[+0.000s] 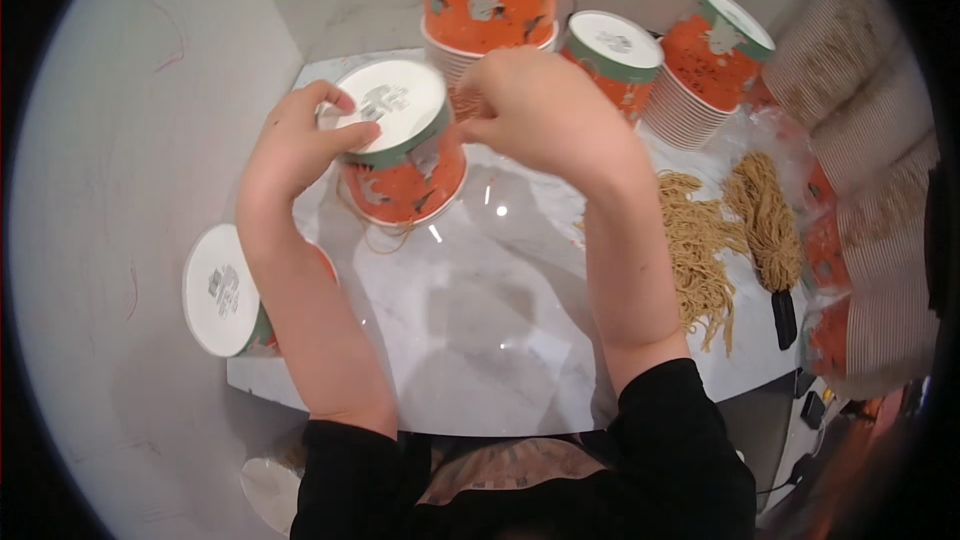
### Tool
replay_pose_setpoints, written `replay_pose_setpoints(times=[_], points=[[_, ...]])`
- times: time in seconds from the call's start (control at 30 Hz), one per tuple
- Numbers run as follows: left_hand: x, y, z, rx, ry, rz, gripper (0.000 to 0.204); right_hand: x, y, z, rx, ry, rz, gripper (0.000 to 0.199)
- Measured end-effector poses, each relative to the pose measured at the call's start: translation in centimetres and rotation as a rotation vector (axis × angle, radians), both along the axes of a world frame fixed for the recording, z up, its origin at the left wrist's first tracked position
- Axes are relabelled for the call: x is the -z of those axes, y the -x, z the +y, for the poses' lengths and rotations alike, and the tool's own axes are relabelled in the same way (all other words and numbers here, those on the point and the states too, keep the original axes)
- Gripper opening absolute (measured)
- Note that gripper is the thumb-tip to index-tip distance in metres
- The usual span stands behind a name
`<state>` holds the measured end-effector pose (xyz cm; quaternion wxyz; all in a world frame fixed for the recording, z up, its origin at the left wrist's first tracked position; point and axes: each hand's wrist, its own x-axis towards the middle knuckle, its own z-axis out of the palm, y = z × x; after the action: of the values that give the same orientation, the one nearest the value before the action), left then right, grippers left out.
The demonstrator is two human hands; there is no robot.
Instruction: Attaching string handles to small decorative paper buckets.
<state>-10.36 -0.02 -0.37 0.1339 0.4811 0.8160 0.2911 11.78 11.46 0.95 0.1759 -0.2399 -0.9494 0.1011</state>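
Left hand [300,140] fingers clamped on tilted orange cup [400,155]; right hand [545,110] pinched together just beside, on its right.

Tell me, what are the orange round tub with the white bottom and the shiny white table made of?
The orange round tub looks like matte printed paperboard: its white base is dull and its rim rolled. The shiny white table looks like polished marble or a marble-look laminate, grey-veined with glints of light.

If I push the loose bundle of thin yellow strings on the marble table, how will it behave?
The yellow strings would likely flop and spread, since the strands lie loose and curved. They look light, probably dragging rather than rolling on the table. Stray ends fan out and may snag or separate.
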Motion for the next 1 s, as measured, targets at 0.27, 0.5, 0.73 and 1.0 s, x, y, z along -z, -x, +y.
replay_pose_setpoints(times=[0.27,0.5,0.73,1.0], points=[[-1.0,-2.5,-1.1,-0.065,-0.228,0.104,0.066,-0.4,-6.4,3.4,0.385,-0.002,-0.139,0.027],[-3.1,-5.3,-2.1,0.051,-0.413,0.002,0.06,7.6,-12.4,11.4,0.353,-0.367,0.335,0.052],[-0.1,-11.3,0.5,0.507,-0.397,0.036,0.035,8.5,-12.9,10.3,0.392,-0.419,0.44,0.031],[12.8,-17.1,9.6,0.45,0.062,-0.928,0.053,4.0,-13.5,8.6,0.342,-0.254,0.646,0.03]])
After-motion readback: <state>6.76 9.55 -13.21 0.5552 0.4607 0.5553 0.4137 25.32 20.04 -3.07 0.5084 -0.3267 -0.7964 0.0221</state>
